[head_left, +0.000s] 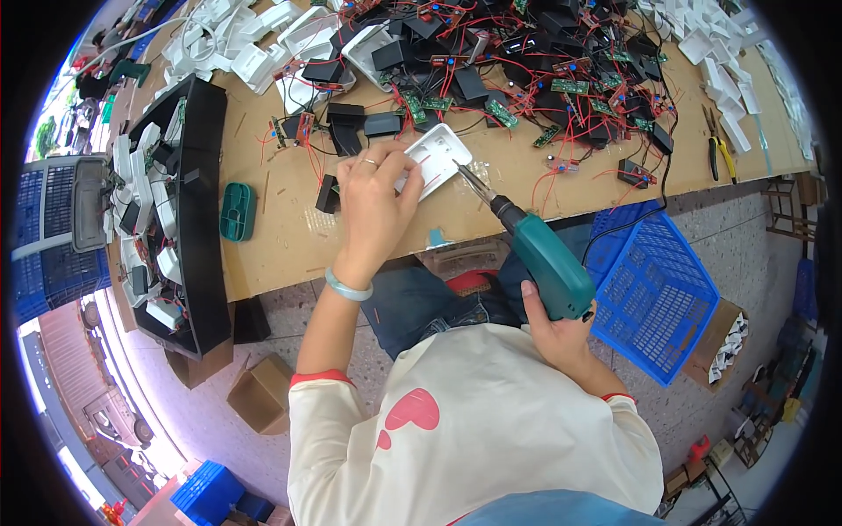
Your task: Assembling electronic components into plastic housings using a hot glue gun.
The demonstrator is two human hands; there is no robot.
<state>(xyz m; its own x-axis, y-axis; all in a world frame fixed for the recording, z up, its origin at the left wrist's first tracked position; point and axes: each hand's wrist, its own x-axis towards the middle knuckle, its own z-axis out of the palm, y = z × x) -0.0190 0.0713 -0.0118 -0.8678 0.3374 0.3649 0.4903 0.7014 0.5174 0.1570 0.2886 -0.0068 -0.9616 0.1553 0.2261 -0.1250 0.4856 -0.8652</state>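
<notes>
White casing (436, 156) lies under the gripping left hand (375, 206); right hand (554, 329) clutches a green screwdriver (544, 259).

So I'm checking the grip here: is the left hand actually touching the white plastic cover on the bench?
Touching. The head view shows the left hand pressed on the white plastic cover, fingers overlapping its near edge.

wooden workbench (289, 254) | speckled grey floor (745, 254) | blue crate (658, 294) | cardboard box (260, 394)

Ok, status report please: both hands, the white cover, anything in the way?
Left hand pressing white cover on bench. Right hand gripping green electric screwdriver, bit on cover. Wired boards piled behind.
</notes>
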